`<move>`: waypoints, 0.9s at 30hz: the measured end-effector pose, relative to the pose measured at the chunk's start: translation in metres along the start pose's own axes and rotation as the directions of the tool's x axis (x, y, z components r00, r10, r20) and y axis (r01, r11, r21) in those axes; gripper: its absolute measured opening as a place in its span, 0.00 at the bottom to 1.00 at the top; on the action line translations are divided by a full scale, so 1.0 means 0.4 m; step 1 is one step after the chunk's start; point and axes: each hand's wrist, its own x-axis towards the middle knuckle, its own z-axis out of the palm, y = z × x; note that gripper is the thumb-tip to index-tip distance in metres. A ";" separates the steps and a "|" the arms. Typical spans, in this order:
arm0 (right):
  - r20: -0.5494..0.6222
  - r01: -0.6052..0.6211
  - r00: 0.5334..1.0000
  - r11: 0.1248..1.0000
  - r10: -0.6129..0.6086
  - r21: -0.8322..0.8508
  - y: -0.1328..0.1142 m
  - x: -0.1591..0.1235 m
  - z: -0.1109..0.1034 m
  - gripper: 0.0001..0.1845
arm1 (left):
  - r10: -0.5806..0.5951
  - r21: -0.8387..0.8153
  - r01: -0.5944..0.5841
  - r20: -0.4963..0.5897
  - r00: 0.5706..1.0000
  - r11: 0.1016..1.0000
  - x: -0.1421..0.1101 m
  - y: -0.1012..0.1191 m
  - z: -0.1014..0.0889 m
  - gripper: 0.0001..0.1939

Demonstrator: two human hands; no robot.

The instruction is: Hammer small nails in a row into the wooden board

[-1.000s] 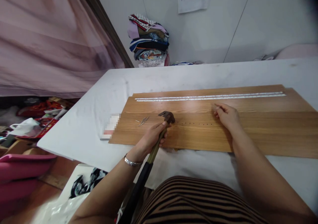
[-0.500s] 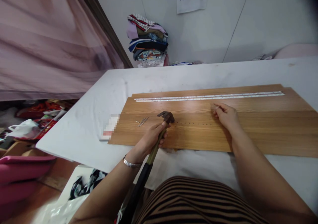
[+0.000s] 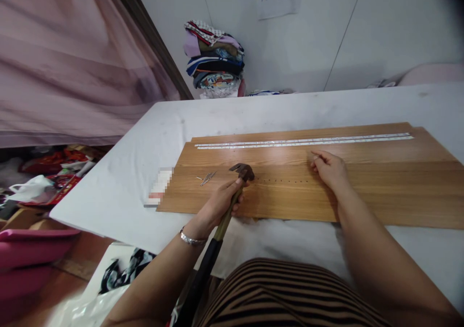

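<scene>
Fingers of right hand pinching a nail, too small to confirm, on the board mid-width; left hand gripping hammer near the board's left end, beside spare nails. Better choking up, tapping lightly, keeping the nail upright.

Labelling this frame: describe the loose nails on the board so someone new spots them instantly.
Start at the white table, where a long wooden board lies. Near the board's left end, just left of the hammer gripped in the left hand, sits a small bundle of loose nails. Unlike the row of dark dots running from the hammer toward the right hand, they lie flat and thin on the wood.
</scene>
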 end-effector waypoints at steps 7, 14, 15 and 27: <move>-0.006 -0.047 0.999 0.999 0.047 -0.004 -0.011 -0.001 -0.001 0.20 | 0.004 -0.001 -0.004 -0.027 1.000 1.000 0.002 -0.001 0.001 0.23; 0.000 -0.039 0.999 0.999 0.039 0.014 -0.006 -0.001 0.000 0.19 | -0.014 0.001 0.014 -0.035 0.999 1.000 -0.001 0.003 0.005 0.22; -0.003 -0.037 0.999 0.999 0.037 0.010 -0.006 -0.001 0.000 0.19 | -0.012 0.000 0.012 -0.034 0.999 1.000 -0.001 0.003 0.005 0.23; 0.000 -0.021 1.000 1.000 0.021 0.010 0.009 0.001 0.001 0.20 | -0.006 -0.019 0.006 -0.023 1.000 1.000 0.002 -0.002 0.000 0.25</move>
